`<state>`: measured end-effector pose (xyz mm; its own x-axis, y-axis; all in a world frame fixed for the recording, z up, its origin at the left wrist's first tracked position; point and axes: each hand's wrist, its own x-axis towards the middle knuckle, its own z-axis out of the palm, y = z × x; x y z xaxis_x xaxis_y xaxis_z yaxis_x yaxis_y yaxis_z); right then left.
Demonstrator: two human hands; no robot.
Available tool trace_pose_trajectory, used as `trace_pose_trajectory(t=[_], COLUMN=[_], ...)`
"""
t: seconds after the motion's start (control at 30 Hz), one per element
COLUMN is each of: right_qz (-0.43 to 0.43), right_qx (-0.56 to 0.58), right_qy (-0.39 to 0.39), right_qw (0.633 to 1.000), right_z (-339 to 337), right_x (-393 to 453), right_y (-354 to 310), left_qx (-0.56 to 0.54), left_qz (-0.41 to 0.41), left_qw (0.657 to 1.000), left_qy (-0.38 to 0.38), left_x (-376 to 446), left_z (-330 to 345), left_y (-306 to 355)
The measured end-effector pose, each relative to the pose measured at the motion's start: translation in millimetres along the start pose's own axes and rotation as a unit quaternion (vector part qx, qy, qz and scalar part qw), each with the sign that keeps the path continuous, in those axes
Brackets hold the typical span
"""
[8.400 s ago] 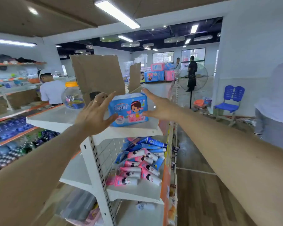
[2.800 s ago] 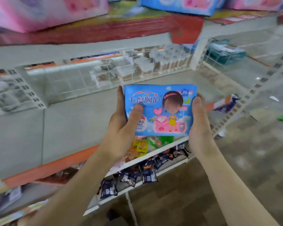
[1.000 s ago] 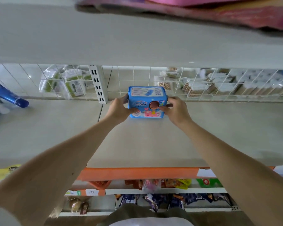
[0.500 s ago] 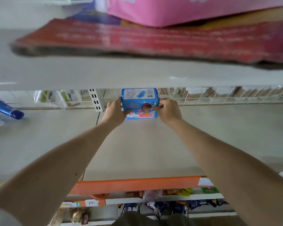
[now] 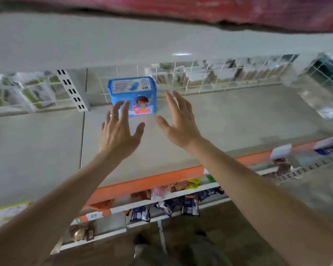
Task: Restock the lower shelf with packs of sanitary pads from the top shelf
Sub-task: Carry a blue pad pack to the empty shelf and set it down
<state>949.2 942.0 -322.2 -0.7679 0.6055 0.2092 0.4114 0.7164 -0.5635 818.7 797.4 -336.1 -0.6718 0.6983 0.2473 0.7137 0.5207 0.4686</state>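
Blue pack of sanitary pads [image 5: 133, 96] stands upright at the back of the lower shelf [image 5: 229, 120], right up against the white wire grid [image 5: 200, 77] behind it, just beside the slotted upright post [image 5: 72, 91]. Printed face w/ a cartoon girl looks toward the camera; top panel w/ small text tilts up.

Both forearms reach in from the bottom corners, wrists straight, palms facing down/forward over the shelf. Left hand [image 5: 119, 133] sits in front of the pack's lower left corner; fingers spread & straight, thumb out to the right, a thin ring [image 5: 113, 115] on one finger. Fingertips overlap the pack's front in this view, can't tell if they touch it or hover just short. Right hand [image 5: 181, 121] is just right of the pack, fingers splayed & slightly blurred, thumb pointing left toward the pack's lower right corner, clear gap btwn hand and pack. Neither hand holds anything; pack stands on its own.

Orange price strip [image 5: 146, 182] runs along the shelf's front edge. Below it, another shelf w/ dark blue snack packets [image 5: 140, 213]. Red blurred strip [image 5: 238, 10] crosses the top of view.
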Motion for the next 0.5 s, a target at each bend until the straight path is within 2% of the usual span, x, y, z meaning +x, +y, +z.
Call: trace_pose_trajectory(t=[0.23, 0.37, 0.5], right_qz=[-0.046, -0.093, -0.126], right_qx=[0.007, 0.027, 0.002], right_qy=[-0.018, -0.069, -0.105], right_qw=[0.999, 0.993, 0.986], right_z=[-45, -94, -142], right_x=[-45, -88, -139], right_y=[6, 24, 56], left_qx=[0.051, 0.101, 0.126], left_qz=[0.036, 0.058, 0.04], left_qw=[0.998, 0.993, 0.991], left_qy=[0.006, 0.007, -0.019], left_x=[-41, -79, -136], left_z=[-21, -21, -5], left_y=[57, 101, 153])
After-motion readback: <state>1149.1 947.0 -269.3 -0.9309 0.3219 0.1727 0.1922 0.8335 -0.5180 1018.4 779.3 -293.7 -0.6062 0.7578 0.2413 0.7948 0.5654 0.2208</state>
